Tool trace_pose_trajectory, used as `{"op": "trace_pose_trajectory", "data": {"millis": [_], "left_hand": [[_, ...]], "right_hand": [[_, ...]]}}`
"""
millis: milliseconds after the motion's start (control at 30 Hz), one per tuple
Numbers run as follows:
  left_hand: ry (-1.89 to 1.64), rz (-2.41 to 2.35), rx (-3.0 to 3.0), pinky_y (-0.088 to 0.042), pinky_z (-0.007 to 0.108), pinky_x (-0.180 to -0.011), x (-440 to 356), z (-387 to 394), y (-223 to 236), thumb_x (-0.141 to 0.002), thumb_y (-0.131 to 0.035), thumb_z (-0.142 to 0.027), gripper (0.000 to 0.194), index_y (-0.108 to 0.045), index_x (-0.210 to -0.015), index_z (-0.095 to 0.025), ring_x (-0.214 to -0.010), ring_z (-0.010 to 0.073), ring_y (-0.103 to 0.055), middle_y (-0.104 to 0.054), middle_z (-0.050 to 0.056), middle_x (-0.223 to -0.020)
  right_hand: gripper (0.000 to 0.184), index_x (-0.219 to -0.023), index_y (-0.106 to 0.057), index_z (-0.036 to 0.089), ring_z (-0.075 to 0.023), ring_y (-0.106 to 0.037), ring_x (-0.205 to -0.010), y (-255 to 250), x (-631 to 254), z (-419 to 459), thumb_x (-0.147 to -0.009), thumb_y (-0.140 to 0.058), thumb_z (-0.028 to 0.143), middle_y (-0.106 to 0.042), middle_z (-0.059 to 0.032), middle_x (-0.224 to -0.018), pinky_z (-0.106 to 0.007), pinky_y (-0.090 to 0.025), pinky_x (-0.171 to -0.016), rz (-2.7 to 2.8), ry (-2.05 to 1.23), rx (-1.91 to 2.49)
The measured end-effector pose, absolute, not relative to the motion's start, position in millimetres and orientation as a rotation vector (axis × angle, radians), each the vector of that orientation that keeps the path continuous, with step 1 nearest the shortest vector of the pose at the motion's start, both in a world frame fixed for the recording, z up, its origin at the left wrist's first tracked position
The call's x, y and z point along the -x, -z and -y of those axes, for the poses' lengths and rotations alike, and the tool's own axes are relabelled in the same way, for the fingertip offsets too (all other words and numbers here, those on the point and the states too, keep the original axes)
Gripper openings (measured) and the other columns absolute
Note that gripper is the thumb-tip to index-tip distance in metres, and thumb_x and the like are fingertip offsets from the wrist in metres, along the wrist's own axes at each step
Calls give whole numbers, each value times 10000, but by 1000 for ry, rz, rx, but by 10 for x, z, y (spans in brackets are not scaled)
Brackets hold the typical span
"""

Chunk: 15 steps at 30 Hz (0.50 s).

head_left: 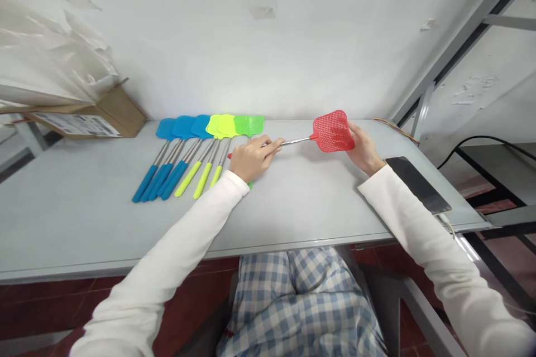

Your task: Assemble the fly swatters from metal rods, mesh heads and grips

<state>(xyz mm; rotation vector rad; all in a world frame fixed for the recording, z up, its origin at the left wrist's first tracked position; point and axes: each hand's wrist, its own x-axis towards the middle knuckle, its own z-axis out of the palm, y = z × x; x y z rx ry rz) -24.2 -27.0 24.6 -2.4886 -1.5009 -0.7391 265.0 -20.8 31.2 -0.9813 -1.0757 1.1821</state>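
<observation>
A red fly swatter [334, 131] with a perforated head and a thin metal shaft is held crosswise above the table. My left hand [254, 156] is closed around its handle end; a bit of red handle sticks out to the left. At the far edge of the red head, my right hand [363, 148] grips it, fingers partly hidden behind. Left of my left hand lie several blue fly swatters [183, 128], then yellow fly swatters [226, 125], heads toward the wall. A green fly swatter [249, 125] lies beside them, its handle mostly covered by my left hand.
On the grey table [293, 206], a dark tablet or phone [419, 184] with a white cable lies at the right. A cardboard box [117, 111] with plastic wrapping stands at the back left. Behind the table is a white wall [293, 56]; metal framing [456, 33] rises at the right.
</observation>
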Motion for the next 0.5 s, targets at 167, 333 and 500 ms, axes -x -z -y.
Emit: {"op": "trace_pose_trajectory", "data": {"millis": [167,333,500], "left_hand": [[665,1413,2560,-352,305,-600,260,274,-303,-978,-394,-411,355,-664,-1206,-370,-822,194,-614,-668,73,-966],[588,1348,2541,-347,297,-590,297,261,-329,-981,-369,-339,371,-668,-1199,-360,-835,187,-620,-690,67,-1001],[618,1320,2560,-378,298,-612,333,255,-316,-959,-394,-275,373,-671,-1189,-374,-826,182,-615,-688,61,-1001]], "right_hand": [[424,-974,-674,242,-212,-700,-883,-257,-2626,237,-644,-838,452,-742,-21,-995,-342,-563,-785,1112,-1227,1022],[485,-1022,-642,258,-200,-698,-878,-235,-2501,304,-624,-851,442,-734,-15,-1033,-357,-579,-787,1101,-1212,1004],[489,-1035,-631,259,-199,-698,-900,-210,-2425,347,-631,-850,428,-730,-20,-1065,-356,-591,-785,1088,-1236,997]]}}
